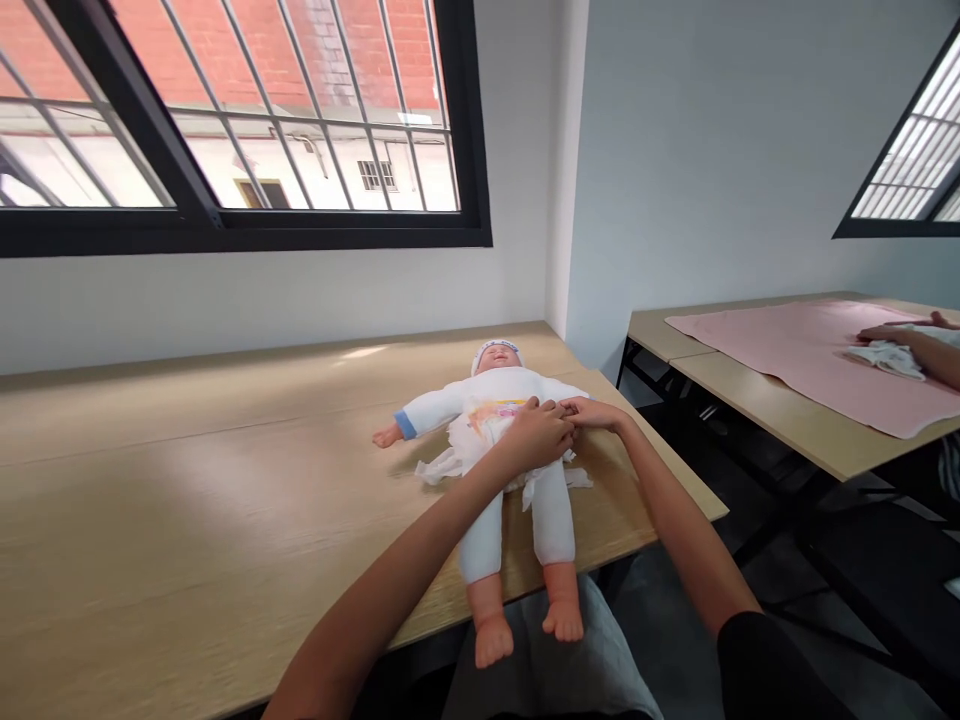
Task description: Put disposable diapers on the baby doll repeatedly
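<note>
- With the doll's belly as clock centre, the wooden table point(150, 520) spreads out toward 9 o'clock.
- A barred window point(330, 229) in a black frame stands at 10 o'clock, brick and pale walls behind its bars.
- The doll point(502, 384) lies face up near the table's right end, capped head at 12 o'clock, bare feet at 6, overhanging the near edge; one blue-cuffed arm points to 9.
- Around its middle is a white diaper point(487, 432) with a coloured print, loose white flaps poking out at 8 and 4.
- The left hand point(541, 435) rests at 3 o'clock on the diaper, fingers curled; I cannot tell whether they pinch it.
- The right hand point(594, 413) comes just beyond, fingers bent and meeting the left ones; its hold cannot be told either.
- A second table point(810, 432) stands at 3 o'clock under a pink cloth point(780, 345).
- On that cloth, a co-worker's hand point(889, 335) lies over white fabric point(892, 360).
</note>
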Demonstrator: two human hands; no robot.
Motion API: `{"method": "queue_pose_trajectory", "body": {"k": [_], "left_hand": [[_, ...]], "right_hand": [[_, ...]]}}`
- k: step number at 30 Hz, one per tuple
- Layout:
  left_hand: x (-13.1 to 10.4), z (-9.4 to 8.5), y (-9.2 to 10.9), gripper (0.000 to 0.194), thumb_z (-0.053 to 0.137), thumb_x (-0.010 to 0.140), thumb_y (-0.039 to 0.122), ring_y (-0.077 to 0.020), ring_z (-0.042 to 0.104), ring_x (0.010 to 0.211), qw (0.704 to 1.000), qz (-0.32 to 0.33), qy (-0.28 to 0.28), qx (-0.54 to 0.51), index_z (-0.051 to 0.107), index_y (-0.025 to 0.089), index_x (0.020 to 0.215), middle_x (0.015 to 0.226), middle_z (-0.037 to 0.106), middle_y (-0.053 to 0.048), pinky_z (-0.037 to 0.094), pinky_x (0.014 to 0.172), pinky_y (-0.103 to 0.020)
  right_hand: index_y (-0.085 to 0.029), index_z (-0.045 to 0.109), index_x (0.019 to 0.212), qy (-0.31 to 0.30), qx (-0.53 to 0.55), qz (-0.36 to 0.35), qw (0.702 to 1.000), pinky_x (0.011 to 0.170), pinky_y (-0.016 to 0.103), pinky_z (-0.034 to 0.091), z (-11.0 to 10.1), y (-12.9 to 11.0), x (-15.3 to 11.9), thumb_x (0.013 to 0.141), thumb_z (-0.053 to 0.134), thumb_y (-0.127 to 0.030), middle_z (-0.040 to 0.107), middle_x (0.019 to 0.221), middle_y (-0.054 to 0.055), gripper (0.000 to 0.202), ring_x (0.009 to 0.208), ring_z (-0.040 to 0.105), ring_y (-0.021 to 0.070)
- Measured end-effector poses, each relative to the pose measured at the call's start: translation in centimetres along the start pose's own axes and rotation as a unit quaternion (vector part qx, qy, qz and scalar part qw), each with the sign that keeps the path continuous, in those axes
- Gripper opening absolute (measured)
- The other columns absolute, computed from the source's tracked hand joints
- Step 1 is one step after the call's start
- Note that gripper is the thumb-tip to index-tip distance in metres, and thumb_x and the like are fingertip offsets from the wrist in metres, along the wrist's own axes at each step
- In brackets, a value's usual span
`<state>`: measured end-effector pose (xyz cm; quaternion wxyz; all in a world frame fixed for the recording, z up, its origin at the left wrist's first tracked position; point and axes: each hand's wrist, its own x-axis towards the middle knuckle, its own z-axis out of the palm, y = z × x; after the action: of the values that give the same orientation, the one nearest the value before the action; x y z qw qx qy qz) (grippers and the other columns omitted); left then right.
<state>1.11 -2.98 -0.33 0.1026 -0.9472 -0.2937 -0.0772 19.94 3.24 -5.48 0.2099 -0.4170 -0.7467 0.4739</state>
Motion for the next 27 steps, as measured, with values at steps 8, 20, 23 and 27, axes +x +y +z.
{"method": "queue_pose_trajectory", "body": {"k": [8,20,23,27], "left_hand": [[-0.4,0.0,0.1,0.029,0.042,0.094,0.021,-0.0220,0.058,0.093,1.000,-0.007,0.008,-0.008,0.070,0.019,0.102,0.102,0.070,-0.008,0.035,0.081,-0.037],[-0.3,0.6,-0.1,0.022,0.046,0.092,0.021,-0.0221,0.059,0.094,1.000,-0.008,0.020,-0.009,0.067,0.017,0.097,0.103,0.070,-0.008,0.036,0.081,-0.036],[-0.3,0.5,-0.1,0.020,0.049,0.089,0.020,-0.0229,0.060,0.093,1.000,-0.014,0.021,-0.013,0.066,0.017,0.099,0.103,0.070,-0.008,0.037,0.081,-0.037],[-0.4,0.5,-0.1,0.023,0.047,0.091,0.022,-0.0222,0.060,0.094,0.999,-0.015,0.023,-0.022,0.067,0.016,0.098,0.104,0.071,-0.009,0.036,0.083,-0.036]], "right_hand": [[-0.019,0.051,0.119,0.076,0.002,0.009,0.997,0.079,0.035,0.053,2.1,2.4,-5.7,0.070,0.077,-0.036,0.069,0.095,0.006,0.058,0.092,0.067,0.0224],[-0.021,0.052,0.113,0.221,0.196,-0.010,0.955,0.077,0.033,0.053,2.8,2.4,-5.3,0.075,0.073,-0.034,0.063,0.080,-0.002,0.045,0.075,0.064,0.0145],[-0.021,0.055,0.109,0.230,0.231,-0.010,0.945,0.082,0.037,0.055,2.7,2.3,-6.0,0.077,0.073,-0.035,0.061,0.083,0.000,0.040,0.079,0.066,0.0161],[-0.022,0.056,0.114,0.190,0.207,0.005,0.960,0.088,0.041,0.055,3.5,2.6,-6.5,0.070,0.081,-0.034,0.064,0.097,0.004,0.052,0.093,0.067,0.0202]]}}
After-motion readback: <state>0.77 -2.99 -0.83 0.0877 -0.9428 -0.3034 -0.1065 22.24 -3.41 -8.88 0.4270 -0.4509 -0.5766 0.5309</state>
